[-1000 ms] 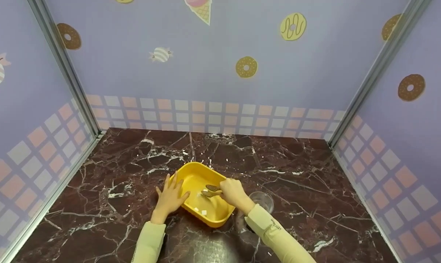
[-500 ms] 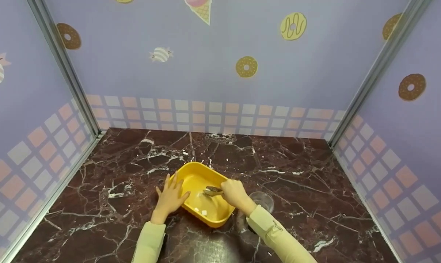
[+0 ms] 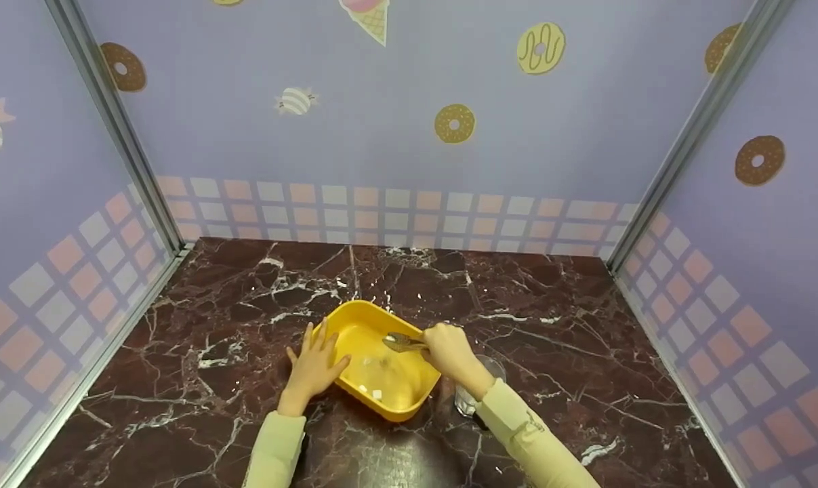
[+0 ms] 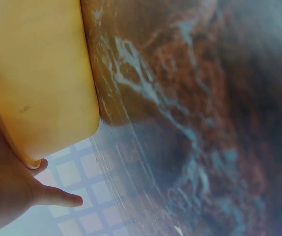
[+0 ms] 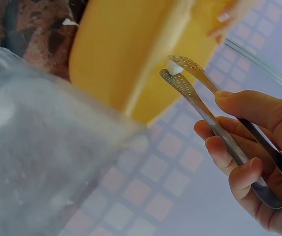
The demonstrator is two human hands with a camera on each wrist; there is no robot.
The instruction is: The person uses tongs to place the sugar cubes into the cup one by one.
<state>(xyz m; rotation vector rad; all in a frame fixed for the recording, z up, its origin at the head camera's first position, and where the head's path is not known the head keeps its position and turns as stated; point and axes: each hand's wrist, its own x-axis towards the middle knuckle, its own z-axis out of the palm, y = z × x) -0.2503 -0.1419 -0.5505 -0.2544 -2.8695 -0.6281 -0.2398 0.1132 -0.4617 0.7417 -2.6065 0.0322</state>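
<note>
A yellow plastic basin (image 3: 409, 401) sits on the dark marbled table. My left hand (image 3: 312, 369) rests on its left rim with straight, spread fingers, the thumb over the inside. In the right wrist view, my right hand (image 5: 259, 152) grips metal tongs (image 5: 219, 129) with perforated tips. Pinched between those tips is a small white cube (image 5: 174, 67). The head view has the tongs (image 3: 403, 341) above the basin near its right rim. Several white cubes (image 3: 377, 394) lie on the basin floor by the near edge. A clear container (image 3: 464, 401) stands right of the basin, partly hidden by my right forearm.
Tiny white crumbs (image 3: 388, 296) are scattered on the table behind the basin. Patterned lilac walls (image 3: 409, 122) with metal corner posts enclose the table at the back and both sides. The clear container (image 5: 42, 128) looms large in the right wrist view.
The tongs have shut on a white cube and risen from the basin floor, moving right and toward the far rim. My left hand has stayed on the basin.
</note>
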